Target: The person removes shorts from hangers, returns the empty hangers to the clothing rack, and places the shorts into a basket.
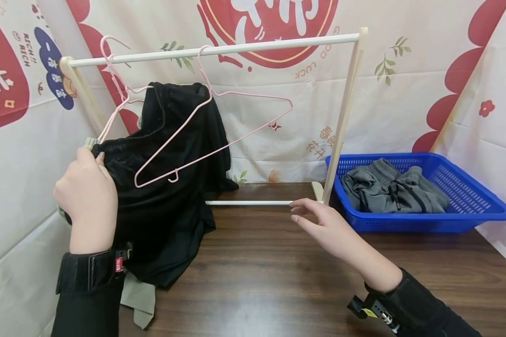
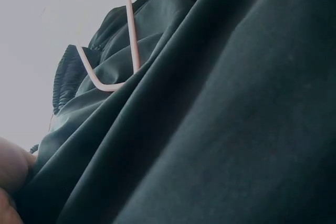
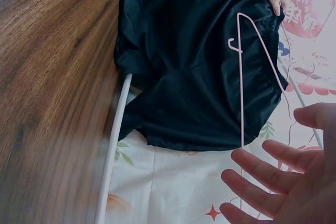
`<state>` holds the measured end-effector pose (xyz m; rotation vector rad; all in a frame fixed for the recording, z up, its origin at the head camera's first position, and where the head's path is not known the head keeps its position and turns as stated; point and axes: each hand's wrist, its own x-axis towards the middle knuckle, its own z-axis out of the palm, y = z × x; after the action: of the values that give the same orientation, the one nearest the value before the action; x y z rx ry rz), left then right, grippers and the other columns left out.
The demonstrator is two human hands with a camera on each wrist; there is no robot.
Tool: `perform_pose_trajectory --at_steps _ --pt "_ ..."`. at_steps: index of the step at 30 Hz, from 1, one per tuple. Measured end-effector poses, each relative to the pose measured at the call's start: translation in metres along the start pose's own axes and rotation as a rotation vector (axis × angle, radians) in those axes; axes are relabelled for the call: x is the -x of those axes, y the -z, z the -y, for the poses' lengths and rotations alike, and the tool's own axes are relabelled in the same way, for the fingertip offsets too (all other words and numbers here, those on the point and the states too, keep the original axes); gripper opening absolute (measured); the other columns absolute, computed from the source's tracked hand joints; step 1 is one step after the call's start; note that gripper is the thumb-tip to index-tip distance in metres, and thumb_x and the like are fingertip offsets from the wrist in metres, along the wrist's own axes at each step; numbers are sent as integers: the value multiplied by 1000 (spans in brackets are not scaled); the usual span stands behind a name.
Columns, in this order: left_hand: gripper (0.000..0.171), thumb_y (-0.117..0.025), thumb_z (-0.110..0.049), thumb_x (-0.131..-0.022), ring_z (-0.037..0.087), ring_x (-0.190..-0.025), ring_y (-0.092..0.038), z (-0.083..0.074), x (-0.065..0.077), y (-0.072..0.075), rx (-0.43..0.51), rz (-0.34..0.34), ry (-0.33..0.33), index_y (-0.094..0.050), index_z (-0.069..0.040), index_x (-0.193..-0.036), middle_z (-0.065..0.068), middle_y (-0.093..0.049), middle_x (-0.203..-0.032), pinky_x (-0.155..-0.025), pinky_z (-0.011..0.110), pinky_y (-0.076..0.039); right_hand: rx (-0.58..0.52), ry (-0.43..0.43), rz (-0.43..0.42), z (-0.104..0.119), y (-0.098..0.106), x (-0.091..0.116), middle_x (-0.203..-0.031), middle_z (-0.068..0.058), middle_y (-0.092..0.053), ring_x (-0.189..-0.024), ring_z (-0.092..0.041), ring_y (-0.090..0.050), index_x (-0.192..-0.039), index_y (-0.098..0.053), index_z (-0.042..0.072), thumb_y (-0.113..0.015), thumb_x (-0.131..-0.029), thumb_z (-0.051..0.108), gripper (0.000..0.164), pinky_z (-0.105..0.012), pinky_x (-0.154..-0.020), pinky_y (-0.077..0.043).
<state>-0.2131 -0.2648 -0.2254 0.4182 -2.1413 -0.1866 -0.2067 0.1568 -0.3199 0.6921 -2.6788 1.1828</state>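
Note:
At the left of the rack, my left hand [image 1: 88, 187] pinches the waistband edge of black elastic-waist shorts [image 1: 160, 187], beside the lower end of a pink hanger [image 1: 124, 96]. The shorts spread sideways from that hand, and their far waistband end reaches up by the same hanger. In front of them a bare pink hanger [image 1: 249, 96] hangs from the rail, tilted. My right hand [image 1: 320, 224] is held over the table near the rack's right post, touching nothing; its fingers are spread in the right wrist view. Black cloth [image 2: 210, 108] fills most of the left wrist view.
The white rack's top rail [image 1: 278, 45] crosses the scene, and its lower bar [image 1: 249, 203] runs just above the wooden table [image 1: 253, 276]. To the right, a blue basket [image 1: 480, 206] holds grey clothing [image 1: 388, 187]. Pale green cloth [image 1: 141, 299] shows below the shorts.

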Motion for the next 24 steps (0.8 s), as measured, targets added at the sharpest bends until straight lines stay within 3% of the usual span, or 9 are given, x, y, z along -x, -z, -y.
perform_pose_trajectory --at_steps 9,14,19,24 --pt "36 -43 -24 -105 57 -70 -54 8 16 5 55 -20 -29 -56 9 -107 34 -56 -80 -49 62 -35 -2 -2 -3 3 1 3 -111 2 -67 -110 -22 -59 -122 -63 16 -58 -99 29 27 -49 -89 -45" --pt "34 -44 -23 -104 58 -73 -54 10 28 10 75 6 -26 -57 8 -112 35 -57 -81 -51 64 -35 0 -5 1 3 1 5 -110 3 -68 -111 -22 -59 -122 -63 15 -58 -99 29 28 -49 -90 -44" --pt "34 -44 -24 -104 58 -64 -52 12 39 13 72 13 -53 -57 8 -111 36 -55 -72 -45 61 -33 -10 -4 12 3 1 6 -110 2 -68 -110 -23 -59 -123 -62 15 -58 -99 29 29 -50 -90 -44" --pt "32 -47 -24 -103 55 -53 -50 15 49 11 76 -31 -104 -54 7 -99 31 -51 -62 -37 55 -28 -13 -8 22 3 2 8 -110 1 -67 -109 -23 -59 -124 -62 14 -57 -100 31 30 -52 -89 -45"
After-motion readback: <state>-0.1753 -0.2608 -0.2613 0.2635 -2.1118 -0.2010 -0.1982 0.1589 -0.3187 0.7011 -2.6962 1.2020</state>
